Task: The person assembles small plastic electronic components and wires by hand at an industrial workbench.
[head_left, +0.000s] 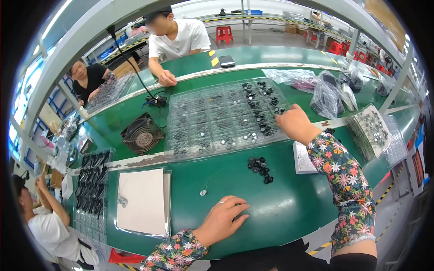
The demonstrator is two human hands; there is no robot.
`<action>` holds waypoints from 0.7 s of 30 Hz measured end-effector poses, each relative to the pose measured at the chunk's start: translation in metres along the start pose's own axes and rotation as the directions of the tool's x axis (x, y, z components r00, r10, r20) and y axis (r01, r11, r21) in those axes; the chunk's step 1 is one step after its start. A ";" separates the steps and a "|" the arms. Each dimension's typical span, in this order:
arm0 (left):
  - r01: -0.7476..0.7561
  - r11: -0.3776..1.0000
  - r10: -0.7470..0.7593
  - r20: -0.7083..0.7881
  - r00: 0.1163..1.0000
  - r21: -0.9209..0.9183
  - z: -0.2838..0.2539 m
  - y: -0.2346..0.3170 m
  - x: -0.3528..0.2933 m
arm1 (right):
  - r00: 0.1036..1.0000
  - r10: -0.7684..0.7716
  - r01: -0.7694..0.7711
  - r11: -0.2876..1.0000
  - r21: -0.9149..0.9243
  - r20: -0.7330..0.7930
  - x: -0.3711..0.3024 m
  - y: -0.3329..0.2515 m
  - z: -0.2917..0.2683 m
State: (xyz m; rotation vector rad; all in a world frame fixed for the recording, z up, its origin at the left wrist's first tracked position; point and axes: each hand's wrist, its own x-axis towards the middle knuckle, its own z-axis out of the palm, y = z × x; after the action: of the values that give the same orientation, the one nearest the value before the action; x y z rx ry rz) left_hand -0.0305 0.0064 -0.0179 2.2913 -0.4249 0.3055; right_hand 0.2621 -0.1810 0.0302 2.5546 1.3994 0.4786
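My left hand (221,220) rests on the green tabletop (289,205), fingers spread, holding nothing. My right hand (296,124) reaches to the right edge of a large clear plastic tray (205,106) divided into compartments. Its fingers are pinched together beside small round black parts (266,115) in the tray's right-hand columns; what they hold, if anything, is hidden. Nearer to me lies a loose cluster of similar black parts (259,167). A small shiny piece (203,193) with thin wires sits above my left hand.
A square black fan (142,134) stands left of the tray. Pale card sheets (140,198) lie at left, beside a tray of black parts (93,183). A white box (304,158) is under my right forearm. Plastic bags (327,97) lie far right. A person (181,38) sits opposite.
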 end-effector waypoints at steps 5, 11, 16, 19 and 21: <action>0.022 1.000 -0.022 -0.008 1.000 0.001 0.006 -0.002 -0.002 | 1.000 0.026 -0.029 0.981 -0.193 -0.016 -0.018 -0.004 -0.009; 0.006 0.997 -0.003 0.030 1.000 -0.079 0.008 -0.001 -0.006 | 0.999 0.022 -0.028 0.977 -0.211 -0.032 -0.027 -0.009 -0.001; 0.029 0.998 -0.026 0.045 0.999 -0.061 0.001 0.002 -0.003 | 0.993 0.106 -0.116 0.966 -0.232 -0.053 -0.036 -0.011 -0.033; 0.013 0.999 -0.011 0.038 0.999 -0.043 0.004 0.001 -0.001 | 0.966 0.192 -0.204 0.978 -0.051 -0.175 -0.042 -0.027 -0.066; -0.029 1.000 0.029 -0.007 1.000 0.011 0.006 0.000 -0.001 | 0.918 0.264 -0.217 0.959 0.182 -0.297 -0.045 -0.049 -0.074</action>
State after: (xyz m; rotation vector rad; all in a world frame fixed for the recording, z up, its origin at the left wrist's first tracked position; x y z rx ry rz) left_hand -0.0308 0.0024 -0.0225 2.2952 -0.4537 0.3313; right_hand 0.1737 -0.1916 0.0747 2.8880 1.2526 0.8983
